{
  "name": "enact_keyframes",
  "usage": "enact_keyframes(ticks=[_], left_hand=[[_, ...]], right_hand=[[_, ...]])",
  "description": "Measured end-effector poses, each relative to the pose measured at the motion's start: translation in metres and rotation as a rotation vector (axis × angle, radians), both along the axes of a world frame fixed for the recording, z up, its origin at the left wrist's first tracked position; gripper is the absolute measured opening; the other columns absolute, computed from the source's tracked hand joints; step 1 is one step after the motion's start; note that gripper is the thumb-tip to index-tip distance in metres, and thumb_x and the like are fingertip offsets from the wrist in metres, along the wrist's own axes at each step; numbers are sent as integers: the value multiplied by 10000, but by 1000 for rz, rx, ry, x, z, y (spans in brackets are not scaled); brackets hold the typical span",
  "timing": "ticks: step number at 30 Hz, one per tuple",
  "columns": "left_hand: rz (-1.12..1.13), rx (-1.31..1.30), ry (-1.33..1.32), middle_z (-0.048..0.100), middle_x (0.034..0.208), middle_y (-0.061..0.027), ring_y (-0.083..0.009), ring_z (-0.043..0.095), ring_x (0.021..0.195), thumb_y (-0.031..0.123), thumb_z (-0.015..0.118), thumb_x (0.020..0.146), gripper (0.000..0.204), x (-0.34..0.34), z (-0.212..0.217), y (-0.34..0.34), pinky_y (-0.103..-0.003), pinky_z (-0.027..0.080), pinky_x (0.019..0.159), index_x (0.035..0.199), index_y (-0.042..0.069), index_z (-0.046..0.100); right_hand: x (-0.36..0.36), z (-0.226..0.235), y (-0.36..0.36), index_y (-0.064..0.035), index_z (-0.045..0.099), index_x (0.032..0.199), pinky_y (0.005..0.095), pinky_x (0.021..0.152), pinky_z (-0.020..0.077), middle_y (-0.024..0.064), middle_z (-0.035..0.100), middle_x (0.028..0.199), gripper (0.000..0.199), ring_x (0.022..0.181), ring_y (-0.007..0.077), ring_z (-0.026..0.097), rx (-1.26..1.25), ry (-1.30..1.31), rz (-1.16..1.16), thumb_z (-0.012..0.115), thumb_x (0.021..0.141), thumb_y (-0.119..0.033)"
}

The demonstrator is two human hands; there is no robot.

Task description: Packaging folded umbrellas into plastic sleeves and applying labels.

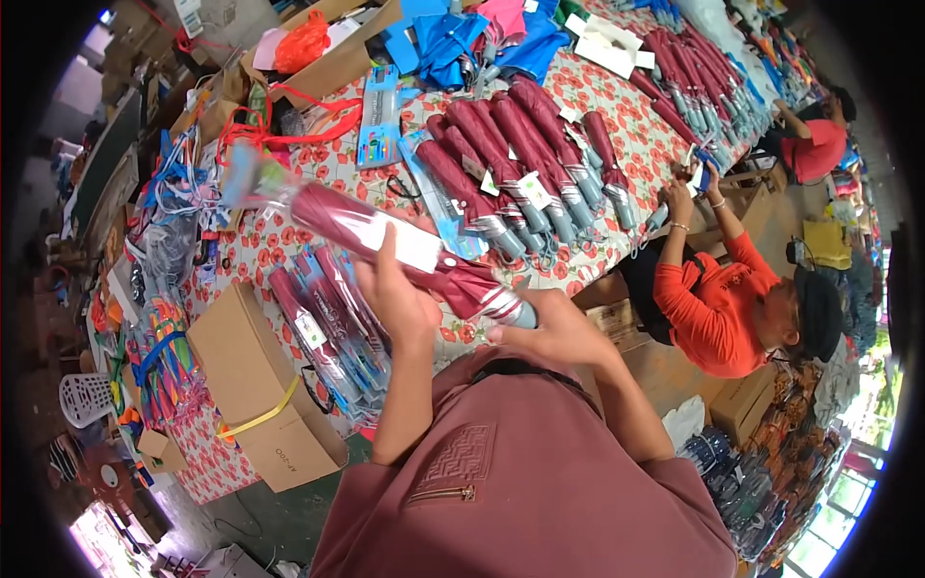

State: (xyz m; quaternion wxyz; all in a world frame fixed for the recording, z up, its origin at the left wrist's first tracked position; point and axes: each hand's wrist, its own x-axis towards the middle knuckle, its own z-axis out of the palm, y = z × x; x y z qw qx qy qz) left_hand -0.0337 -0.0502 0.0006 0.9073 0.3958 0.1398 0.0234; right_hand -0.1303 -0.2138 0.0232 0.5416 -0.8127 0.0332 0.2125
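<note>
**A:** Head view first — what have you got in your hands?

**B:** Your left hand (pixel 400 294) is wrapped around the middle of a folded maroon umbrella (pixel 385 236), thumb across the white tag on it. Your right hand (pixel 544 328) is closed around its silver-grey handle end, low and near your chest. The far end of the umbrella sits inside a clear plastic sleeve (pixel 255 178), raised above the floral tablecloth (pixel 289 236).

**A:** So how far along does the work look?

**B:** Partway, I'd judge. The sleeve covers only the top stretch of this umbrella — the handle half is bare. Just beside your left forearm lies a pile of sleeved umbrellas (pixel 332 328) with blue card inserts, next to a cardboard box (pixel 255 380) bound with a yellow strap. That pile looks like the finished part.

**A:** And what's left?

**B:** Plenty, by the look of it. A row of unsleeved maroon umbrellas (pixel 520 159) lies across the table beyond your hands, and more run along the far edge. Blue umbrellas (pixel 453 39) are heaped at the top of the table.

**A:** Anyone else at the table?

**B:** A person in an orange shirt (pixel 713 299) sits on your right, reaching for the row of umbrellas.
</note>
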Motion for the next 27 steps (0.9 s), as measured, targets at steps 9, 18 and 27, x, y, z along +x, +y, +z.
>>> enact_keyframes(ticks=[9, 18, 27], left_hand=[[-400, 8, -347, 661, 1205, -171, -250, 692, 983, 127, 532, 1028, 330, -8, 0, -7, -331, 576, 847, 1338, 19, 497], [-148, -115, -163, 689, 740, -130, -192, 669, 620, 243, 542, 1014, 267, 5, 10, 16, -256, 506, 560, 1125, 20, 638], [-137, 45, 158, 603, 715, -65, -152, 587, 556, 177, 618, 962, 183, -32, -20, 30, -273, 482, 505, 1071, 32, 593]], right_hand=[[7, 17, 22, 63, 648, 992, 331, 596, 468, 106, 658, 715, 426, 607, 185, 559, 104, -33, -194, 785, 852, -316], [-2, 12, 14, 60, 638, 1156, 280, 668, 499, 78, 695, 824, 427, 666, 169, 589, 400, 2, 128, 792, 836, -178], [2, -14, 43, 56, 612, 1281, 318, 706, 518, 105, 726, 905, 444, 731, 193, 636, 125, -103, 51, 731, 878, -87]])
